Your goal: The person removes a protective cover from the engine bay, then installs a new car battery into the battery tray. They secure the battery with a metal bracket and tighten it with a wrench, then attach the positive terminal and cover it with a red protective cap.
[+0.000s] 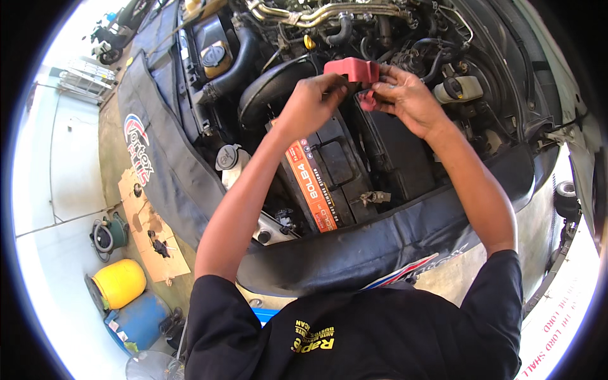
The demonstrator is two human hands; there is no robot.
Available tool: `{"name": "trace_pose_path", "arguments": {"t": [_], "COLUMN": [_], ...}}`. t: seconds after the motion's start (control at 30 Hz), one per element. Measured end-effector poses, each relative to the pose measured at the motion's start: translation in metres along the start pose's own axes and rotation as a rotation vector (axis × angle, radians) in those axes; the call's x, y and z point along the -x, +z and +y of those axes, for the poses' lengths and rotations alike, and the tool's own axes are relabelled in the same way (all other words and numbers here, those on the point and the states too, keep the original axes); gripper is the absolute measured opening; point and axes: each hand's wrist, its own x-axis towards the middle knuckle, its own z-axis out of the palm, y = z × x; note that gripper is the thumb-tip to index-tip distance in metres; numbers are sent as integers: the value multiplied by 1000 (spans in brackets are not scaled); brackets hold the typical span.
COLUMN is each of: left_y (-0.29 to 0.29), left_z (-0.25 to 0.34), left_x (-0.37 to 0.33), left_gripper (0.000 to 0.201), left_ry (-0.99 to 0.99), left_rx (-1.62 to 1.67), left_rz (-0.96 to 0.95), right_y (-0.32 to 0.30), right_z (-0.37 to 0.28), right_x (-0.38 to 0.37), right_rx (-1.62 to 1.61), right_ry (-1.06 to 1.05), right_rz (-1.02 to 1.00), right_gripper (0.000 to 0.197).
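A red plastic battery terminal cover (pixel 348 67) is raised over the far end of the car battery (pixel 335 166). My left hand (pixel 315 106) pinches its left end, thumb and fingers closed. On the right side, my right hand (pixel 406 100) grips the cover, and a smaller red piece (pixel 367 100) shows below those fingers. Whether the two red parts are joined, I cannot tell. The battery has a dark top and an orange label along its left side. A metal terminal clamp (pixel 375 197) sits at its near end. My hands hide the far terminal.
A black fender cover (pixel 380 244) drapes the near edge of the engine bay. Left of the battery stands a capped white reservoir (pixel 232 163); a brake fluid reservoir (pixel 461 88) is at the right. Yellow (pixel 120 284) and blue (pixel 140 318) drums stand on the floor at left.
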Motion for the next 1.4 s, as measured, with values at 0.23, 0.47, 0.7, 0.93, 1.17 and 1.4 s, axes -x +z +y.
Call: {"name": "trace_pose_path", "arguments": {"t": [0.23,0.47,0.7,0.93,1.17,1.4], "left_y": [43,74,61,53,17,35], "left_z": [-63,-70,-86,-43,-34,-41], "left_x": [-74,-91,-94,-99,-113,-116], "left_gripper": [36,38,37,40,32,19], "left_ry": [-267,-585,-553,-641,273,372], "left_rx": [-350,605,623,737,-947,-1143], "left_rz": [-299,-56,-101,16,-94,-499], "right_y": [-27,-25,-19,-21,-53,-43], "right_z": [-16,-8,-16,-8,-10,-24], "right_x": [-20,-14,-4,-8,-24,-13], "right_rx": [-8,-34,-34,-83,-312,-410], "right_ry": [-45,-92,-74,-36,-28,-101], "right_rz": [119,173,117,103,73,46], "right_gripper": [34,31,31,27,23,23]}}
